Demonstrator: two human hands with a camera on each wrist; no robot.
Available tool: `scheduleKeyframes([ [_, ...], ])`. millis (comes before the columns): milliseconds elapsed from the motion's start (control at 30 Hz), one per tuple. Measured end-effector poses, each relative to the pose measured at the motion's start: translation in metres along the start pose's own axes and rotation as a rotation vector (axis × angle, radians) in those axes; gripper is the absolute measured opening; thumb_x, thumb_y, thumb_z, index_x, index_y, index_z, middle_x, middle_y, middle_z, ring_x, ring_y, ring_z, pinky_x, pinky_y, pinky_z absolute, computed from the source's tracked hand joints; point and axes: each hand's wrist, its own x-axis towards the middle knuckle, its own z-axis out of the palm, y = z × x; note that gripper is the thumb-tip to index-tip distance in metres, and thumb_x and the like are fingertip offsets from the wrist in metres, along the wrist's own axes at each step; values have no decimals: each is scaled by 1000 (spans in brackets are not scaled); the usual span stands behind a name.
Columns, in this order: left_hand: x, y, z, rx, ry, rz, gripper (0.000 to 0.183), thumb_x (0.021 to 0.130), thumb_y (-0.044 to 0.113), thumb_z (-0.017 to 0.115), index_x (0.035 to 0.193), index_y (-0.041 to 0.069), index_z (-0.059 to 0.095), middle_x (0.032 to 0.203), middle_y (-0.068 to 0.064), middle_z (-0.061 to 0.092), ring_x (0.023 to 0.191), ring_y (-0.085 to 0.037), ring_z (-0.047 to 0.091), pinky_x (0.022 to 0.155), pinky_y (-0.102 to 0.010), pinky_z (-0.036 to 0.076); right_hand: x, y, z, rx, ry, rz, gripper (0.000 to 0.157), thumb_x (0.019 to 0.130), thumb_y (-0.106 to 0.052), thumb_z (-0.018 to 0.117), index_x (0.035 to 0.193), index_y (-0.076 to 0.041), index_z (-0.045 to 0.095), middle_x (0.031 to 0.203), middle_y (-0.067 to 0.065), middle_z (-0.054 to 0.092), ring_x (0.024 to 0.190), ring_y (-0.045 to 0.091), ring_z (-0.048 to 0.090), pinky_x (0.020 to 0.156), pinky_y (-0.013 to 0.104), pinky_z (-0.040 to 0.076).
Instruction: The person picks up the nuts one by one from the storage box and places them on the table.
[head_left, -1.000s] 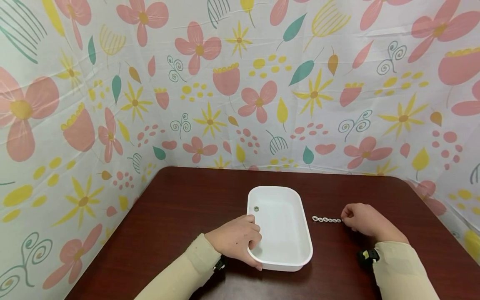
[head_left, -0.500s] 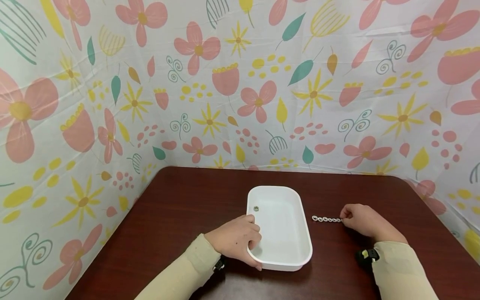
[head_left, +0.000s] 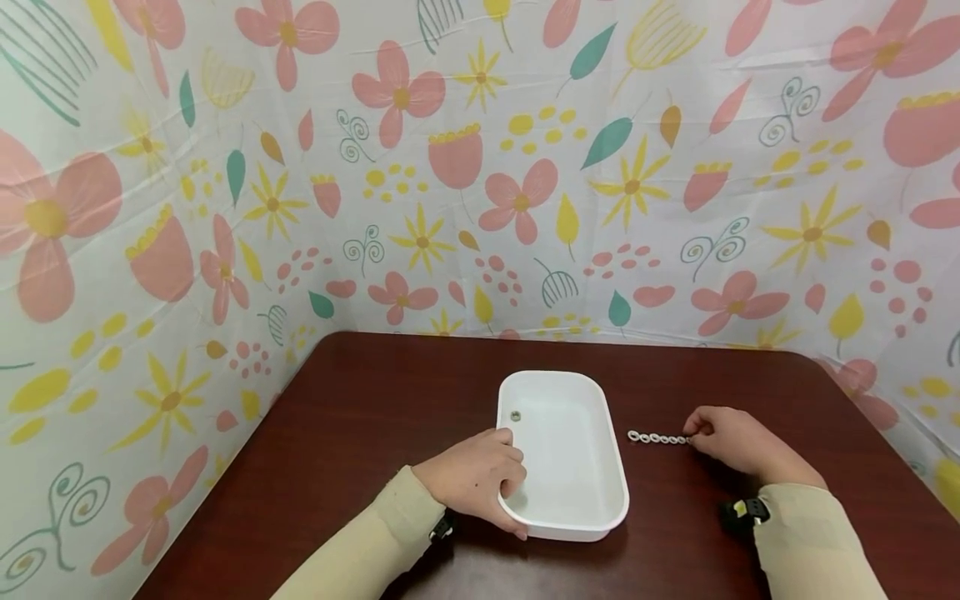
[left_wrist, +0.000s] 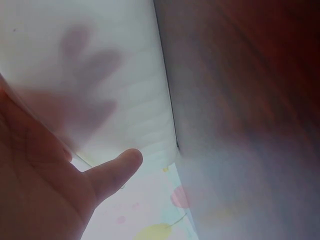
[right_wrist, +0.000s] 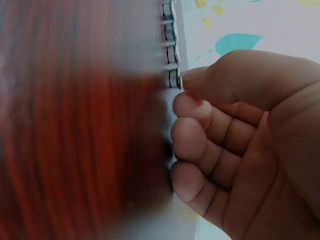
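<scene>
My left hand (head_left: 474, 479) grips the near left side of a white rectangular tub (head_left: 564, 527). Its fingers curl over the rim to the inside, and the thumb lies along the outer wall. Through the translucent wall (left_wrist: 135, 95), finger shadows show in the left wrist view. One small metal nut (head_left: 515, 416) lies inside at the tub's far left. To the right of the tub, several small silvery ring-shaped nuts (head_left: 655, 438) stand in a straight row. At the row's right end my right hand (head_left: 738, 442) pinches the last nut (right_wrist: 173, 79) between thumb and index finger, other fingers curled.
A dark reddish-brown wooden table (head_left: 405, 392) with rounded far corners carries everything. Behind it and along the left hangs a white cloth (head_left: 480, 242) printed with flowers and leaves. Each wrist wears a black strap device (head_left: 744, 513).
Both hands keep their places at the tub and at the row's end. The head view has shifted very slightly; the nuts stay in line.
</scene>
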Motion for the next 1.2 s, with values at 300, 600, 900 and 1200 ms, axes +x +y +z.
scheduleKeyframes([
  [300, 0, 0, 1, -1, 9, 0, 61, 67, 75, 77, 58, 26, 43, 64, 19, 35, 71, -7, 30, 72, -17, 30, 0, -12, -8, 2, 23, -16, 5, 94, -13, 66, 98, -11, 65, 80, -3, 58, 69, 16, 50, 64, 35, 43],
  [600, 0, -1, 2, 0, 21, -1, 61, 66, 75, 78, 57, 26, 42, 63, 19, 36, 72, -7, 31, 72, -17, 31, 1, -53, -16, -14, 24, -56, 10, 95, -17, 67, 102, -10, 66, 82, -3, 58, 73, 16, 51, 65, 37, 46],
  [900, 0, -1, 2, -7, 10, -5, 60, 67, 75, 77, 58, 26, 43, 64, 18, 37, 72, -7, 31, 72, -17, 31, 8, -90, -12, -33, 47, -90, 6, 94, -15, 66, 99, -13, 67, 78, -5, 57, 70, 14, 53, 64, 34, 47],
  [1200, -2, -2, 0, -23, 6, -5, 60, 68, 75, 77, 58, 26, 43, 64, 18, 37, 72, -7, 31, 72, -17, 31, 21, -134, -9, -15, 39, -130, 7, 95, -15, 67, 102, -14, 67, 76, -7, 59, 64, 12, 56, 61, 32, 48],
])
